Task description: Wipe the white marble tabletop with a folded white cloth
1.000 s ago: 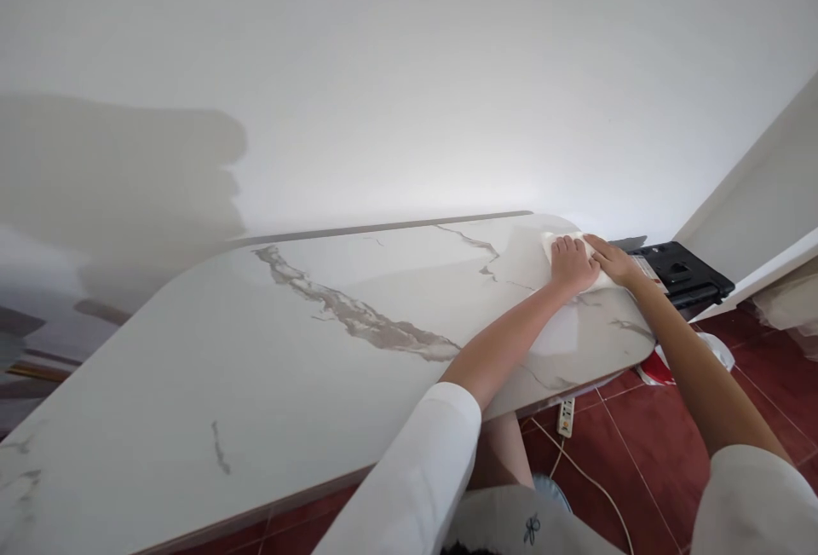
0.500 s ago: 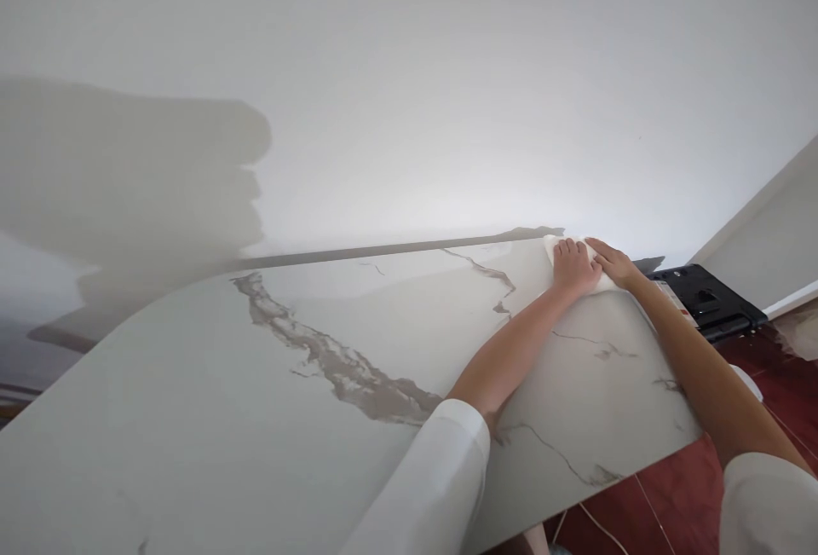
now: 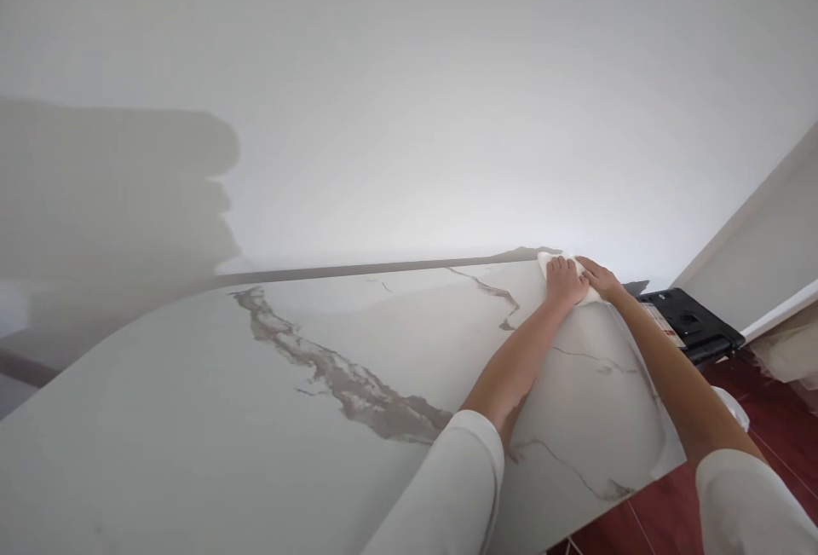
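Note:
Both arms reach across a white marble-patterned tabletop [image 3: 192,401] to its far right corner by the wall. There my left hand [image 3: 566,282] presses on a white cloth [image 3: 591,292], its fingers curled over the top. Just to the right, my right hand [image 3: 599,276] grips the same cloth, with its fingers at the table's far edge. The cloth is bunched under both hands, and part of it is hidden by them. Grey-brown veins run over the tabletop, a broad one left of my left forearm.
A white wall [image 3: 409,112] rises behind the table, with a shadow at left. Beyond the right edge stands a black object [image 3: 694,320] with a label on it. Dark red floor tiles [image 3: 665,508] show at lower right, near a pale, crumpled material [image 3: 789,355].
The view has shifted slightly, so the table edge, hands and black object appear a little lower and my hands further left. Both hands stay on the cloth at the same corner.

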Demonstrator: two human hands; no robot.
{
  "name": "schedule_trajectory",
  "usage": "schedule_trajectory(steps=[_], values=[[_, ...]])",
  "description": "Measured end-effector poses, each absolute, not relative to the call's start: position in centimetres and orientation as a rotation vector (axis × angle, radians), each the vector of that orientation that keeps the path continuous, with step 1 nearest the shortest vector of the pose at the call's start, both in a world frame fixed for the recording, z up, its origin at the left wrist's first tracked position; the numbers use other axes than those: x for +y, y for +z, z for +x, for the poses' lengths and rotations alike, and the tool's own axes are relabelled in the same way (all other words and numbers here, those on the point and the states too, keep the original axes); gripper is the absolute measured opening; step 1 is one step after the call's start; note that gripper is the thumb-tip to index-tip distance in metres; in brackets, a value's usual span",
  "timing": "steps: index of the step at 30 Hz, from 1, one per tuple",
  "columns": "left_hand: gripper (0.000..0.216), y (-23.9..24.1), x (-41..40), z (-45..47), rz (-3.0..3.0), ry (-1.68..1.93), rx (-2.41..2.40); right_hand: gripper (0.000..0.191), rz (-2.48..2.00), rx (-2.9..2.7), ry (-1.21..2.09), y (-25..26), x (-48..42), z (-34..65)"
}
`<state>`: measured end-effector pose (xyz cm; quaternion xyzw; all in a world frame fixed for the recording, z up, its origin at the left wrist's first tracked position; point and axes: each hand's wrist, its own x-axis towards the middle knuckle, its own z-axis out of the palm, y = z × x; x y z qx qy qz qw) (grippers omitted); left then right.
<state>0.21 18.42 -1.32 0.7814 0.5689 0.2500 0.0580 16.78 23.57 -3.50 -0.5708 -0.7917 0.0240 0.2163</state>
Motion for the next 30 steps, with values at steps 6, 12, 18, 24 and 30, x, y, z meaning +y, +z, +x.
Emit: schedule_trajectory(steps=[6, 12, 18, 24, 30], values=[[0.047, -1.2, 17.1, -1.6, 2.376, 0.760, 1.729, 0.054, -1.600, -2.261, 0.035, -3.2, 22.2, 14.9], [0.047, -1.1, 14.7, -4.2, 2.354, 0.755, 1.761, 0.056, -1.595, -2.316, 0.033, -3.4, 20.2, 12.3], [0.048, -1.1, 11.6, -7.9, 2.403, 0.697, 1.745, 0.058, -1.652, -2.307, 0.091, -3.6, 17.2, 9.1], [0.047, -1.1, 8.5, -12.6, 2.435, 0.631, 1.698, 0.058, -1.515, -2.330, 0.107, -4.4, 14.3, 5.4], [0.046, -0.8, 4.1, -19.4, 2.504, 0.584, 1.728, 0.056, -1.436, -2.324, 0.046, -5.0, 10.0, -1.8]])
